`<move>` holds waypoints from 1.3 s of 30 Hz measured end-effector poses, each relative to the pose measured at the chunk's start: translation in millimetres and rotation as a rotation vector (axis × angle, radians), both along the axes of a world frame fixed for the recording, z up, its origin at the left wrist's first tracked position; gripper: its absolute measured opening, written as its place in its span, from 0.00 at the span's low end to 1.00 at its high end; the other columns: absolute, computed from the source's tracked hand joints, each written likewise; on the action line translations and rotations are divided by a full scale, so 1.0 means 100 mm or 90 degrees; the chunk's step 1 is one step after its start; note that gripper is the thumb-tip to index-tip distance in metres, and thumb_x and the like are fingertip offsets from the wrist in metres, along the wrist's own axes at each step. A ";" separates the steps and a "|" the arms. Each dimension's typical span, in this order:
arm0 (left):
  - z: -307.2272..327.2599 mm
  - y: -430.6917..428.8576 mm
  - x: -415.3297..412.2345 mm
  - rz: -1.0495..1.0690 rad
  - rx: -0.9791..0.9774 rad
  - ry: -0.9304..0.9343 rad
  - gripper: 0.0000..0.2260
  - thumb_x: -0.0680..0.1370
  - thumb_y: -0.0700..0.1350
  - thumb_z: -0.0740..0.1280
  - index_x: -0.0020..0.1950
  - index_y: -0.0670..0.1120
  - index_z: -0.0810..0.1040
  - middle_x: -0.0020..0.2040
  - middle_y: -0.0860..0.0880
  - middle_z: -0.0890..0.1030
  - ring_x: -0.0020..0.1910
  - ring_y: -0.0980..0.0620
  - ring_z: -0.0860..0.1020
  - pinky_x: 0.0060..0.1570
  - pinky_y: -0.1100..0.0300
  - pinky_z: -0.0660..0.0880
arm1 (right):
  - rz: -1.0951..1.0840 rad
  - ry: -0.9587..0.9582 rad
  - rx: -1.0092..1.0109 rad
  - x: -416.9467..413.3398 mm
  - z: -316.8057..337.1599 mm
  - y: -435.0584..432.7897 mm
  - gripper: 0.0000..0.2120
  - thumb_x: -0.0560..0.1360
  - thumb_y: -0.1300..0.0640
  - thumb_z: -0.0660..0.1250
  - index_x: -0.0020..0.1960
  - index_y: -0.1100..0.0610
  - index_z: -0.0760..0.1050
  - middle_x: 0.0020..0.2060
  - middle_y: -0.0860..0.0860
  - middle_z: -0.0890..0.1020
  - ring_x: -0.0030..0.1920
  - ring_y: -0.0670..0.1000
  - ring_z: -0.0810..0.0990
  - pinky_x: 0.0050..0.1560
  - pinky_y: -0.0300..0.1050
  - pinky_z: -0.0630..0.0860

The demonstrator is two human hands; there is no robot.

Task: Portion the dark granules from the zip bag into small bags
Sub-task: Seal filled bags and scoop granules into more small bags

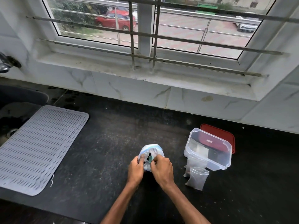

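- The fingers [142, 158] of the left hand [136, 167] are curled round the left edge of the zip bag [152, 147]. They grip the plastic at its mouth, with the thumb side tucked against the bag.
- The right hand [161, 168] comes in from the other side. Its fingers [156, 159] are bent down and pinch the right edge of the same mouth, so both hands have hold of the bag.
- The zip bag stands on the black counter [103, 143], in the middle of it and close to the person. It is pale plastic with a blue rim, and its mouth is pulled open between the hands.
- A small teal piece [150, 158] shows inside the opening, just beside the right fingertips. I cannot tell what it is, and the contents below it are hidden.
- Two small bags [197, 178] stand to the right of the hands. The nearer one is upright and open at the top, and looks darker toward the bottom.
- The second small bag [193, 164] is just behind it, touching the clear container [208, 160].
- The container has no lid on and holds flat dark and pale items. A red lid [217, 132] lies on the counter behind it.
- A grey ridged mat [37, 147] lies at the left, partly over the sink [9, 120].
- Beyond the barred window [145, 38], a red car [116, 20] is parked outside.
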State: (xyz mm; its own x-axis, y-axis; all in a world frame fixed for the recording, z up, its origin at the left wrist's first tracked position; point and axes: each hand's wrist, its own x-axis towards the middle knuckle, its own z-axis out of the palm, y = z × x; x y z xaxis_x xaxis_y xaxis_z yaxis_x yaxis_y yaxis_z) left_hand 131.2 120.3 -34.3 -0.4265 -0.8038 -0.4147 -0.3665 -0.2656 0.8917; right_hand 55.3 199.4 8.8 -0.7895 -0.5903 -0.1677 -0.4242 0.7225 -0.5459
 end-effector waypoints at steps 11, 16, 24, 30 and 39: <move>-0.07 -0.11 -0.08 0.036 0.047 0.003 0.09 0.77 0.32 0.61 0.43 0.41 0.81 0.41 0.42 0.84 0.39 0.50 0.80 0.43 0.50 0.78 | -0.099 -0.182 -0.032 -0.12 -0.15 -0.02 0.08 0.72 0.56 0.64 0.38 0.55 0.80 0.28 0.51 0.83 0.30 0.50 0.83 0.39 0.48 0.82; -0.02 -0.11 -0.11 0.049 0.035 -0.017 0.05 0.78 0.37 0.64 0.44 0.41 0.79 0.42 0.42 0.84 0.42 0.46 0.81 0.42 0.49 0.78 | -0.144 -0.288 -0.114 -0.16 -0.08 0.02 0.07 0.76 0.62 0.67 0.40 0.56 0.80 0.27 0.52 0.83 0.24 0.48 0.82 0.29 0.43 0.80; 0.11 -0.10 -0.04 0.055 -0.136 -0.191 0.03 0.79 0.45 0.63 0.52 0.49 0.74 0.48 0.49 0.81 0.45 0.48 0.78 0.44 0.56 0.71 | -0.175 -0.343 -0.181 -0.17 0.04 0.13 0.05 0.76 0.61 0.69 0.42 0.58 0.81 0.29 0.53 0.84 0.26 0.50 0.82 0.29 0.42 0.79; 0.16 -0.06 0.07 0.015 -0.235 -0.184 0.16 0.76 0.45 0.65 0.64 0.51 0.72 0.58 0.53 0.80 0.54 0.48 0.79 0.53 0.52 0.76 | -0.187 -0.393 -0.223 -0.25 0.14 0.25 0.05 0.76 0.61 0.70 0.42 0.59 0.82 0.29 0.54 0.84 0.26 0.49 0.80 0.28 0.40 0.76; 0.05 -0.07 0.19 -0.014 -0.264 -0.156 0.14 0.77 0.43 0.68 0.63 0.47 0.74 0.55 0.49 0.81 0.51 0.47 0.78 0.50 0.55 0.72 | -0.181 -0.465 -0.275 -0.43 0.37 0.64 0.04 0.78 0.59 0.69 0.48 0.59 0.81 0.34 0.55 0.86 0.32 0.50 0.81 0.34 0.41 0.78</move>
